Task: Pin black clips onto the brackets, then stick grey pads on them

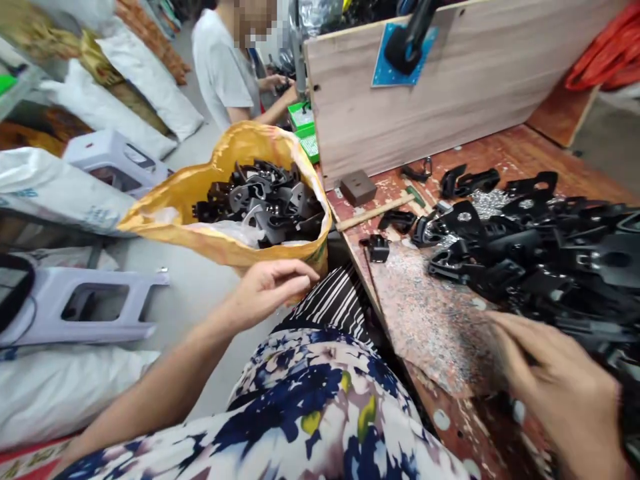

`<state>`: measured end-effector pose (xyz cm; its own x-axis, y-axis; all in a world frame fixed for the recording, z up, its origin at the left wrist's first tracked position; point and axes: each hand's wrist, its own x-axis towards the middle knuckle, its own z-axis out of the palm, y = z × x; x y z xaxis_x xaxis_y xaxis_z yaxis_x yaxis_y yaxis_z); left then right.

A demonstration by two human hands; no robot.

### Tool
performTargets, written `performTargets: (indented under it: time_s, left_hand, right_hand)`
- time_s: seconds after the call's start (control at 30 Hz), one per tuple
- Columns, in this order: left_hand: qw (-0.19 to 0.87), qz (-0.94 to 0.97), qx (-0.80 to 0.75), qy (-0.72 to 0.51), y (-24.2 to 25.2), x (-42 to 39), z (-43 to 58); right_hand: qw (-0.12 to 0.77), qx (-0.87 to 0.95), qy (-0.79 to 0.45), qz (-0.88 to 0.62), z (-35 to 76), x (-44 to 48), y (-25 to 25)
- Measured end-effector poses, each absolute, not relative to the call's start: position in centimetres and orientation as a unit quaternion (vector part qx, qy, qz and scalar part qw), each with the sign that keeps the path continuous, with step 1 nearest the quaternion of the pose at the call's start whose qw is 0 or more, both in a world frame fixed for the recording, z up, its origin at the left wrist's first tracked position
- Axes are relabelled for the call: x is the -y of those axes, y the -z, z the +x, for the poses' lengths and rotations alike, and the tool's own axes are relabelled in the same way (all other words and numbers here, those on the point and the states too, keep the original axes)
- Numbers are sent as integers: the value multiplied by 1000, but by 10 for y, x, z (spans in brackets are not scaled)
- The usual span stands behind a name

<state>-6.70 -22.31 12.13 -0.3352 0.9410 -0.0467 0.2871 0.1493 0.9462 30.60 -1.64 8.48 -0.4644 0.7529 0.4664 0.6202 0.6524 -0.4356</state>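
My left hand (267,287) hovers just below the rim of a yellow sack (175,200) filled with black plastic parts (265,200). Its fingers are loosely curled and nothing shows in them. My right hand (560,390) rests on the worn red workbench (425,313) at the near edge of a large pile of black plastic parts (555,253). It is blurred by motion, its fingers reach into the pile, and I cannot make out whether they hold a part.
A wooden board (450,87) stands upright behind the bench, with a small hammer (377,210) and a dark metal block (357,187) before it. White sacks (60,393) and pale plastic stools (95,303) lie on the floor at left. Another person (225,67) works beyond the sack.
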Motion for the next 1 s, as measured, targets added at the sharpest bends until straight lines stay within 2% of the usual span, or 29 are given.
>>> performTargets:
  time_s: [0.13,0.23,0.3,0.37,0.43,0.5,0.57,0.73,0.8,0.87,1.0]
  left_hand:
    - [390,489,-669,-401,-95,204,-46]
    - [390,569,-621,-372,-87,173,-25]
    - [372,626,-579,-365,-81,150,-13]
    - [310,680,-554,-367,-72,128,-4]
    - [176,713,-568,-371,-59,107,0]
    - [36,716,-601,-353,-45,85,-1]
    - [-32,724,-610,-320,-34,64,-1]
    - [-32,794,-528,-301,-27,18,25]
    - [-39,804,-508,-306,-26,2,41]
    - [-62,809,-504,-297,-22,-9,52]
    - [-108,822,-484,-281,4,-26,51]
  right_hand:
    - [262,907,-85,-318,323,22,-68]
    - [270,886,-35,-376,353,12,-72]
    - [289,842,47,-454,377,1,-75]
    - [274,785,133,-539,398,-6,-73]
    - [239,748,163,-598,409,-8,-63]
    - [217,748,134,-613,403,-5,-50]
    - [214,771,91,-593,385,-3,-45]
    - [247,833,14,-495,356,-43,-92]
    - [260,802,-8,-538,364,-93,-123]
    - [225,717,-36,-658,380,-159,-148]
    - [178,626,-59,-757,420,-288,-168]
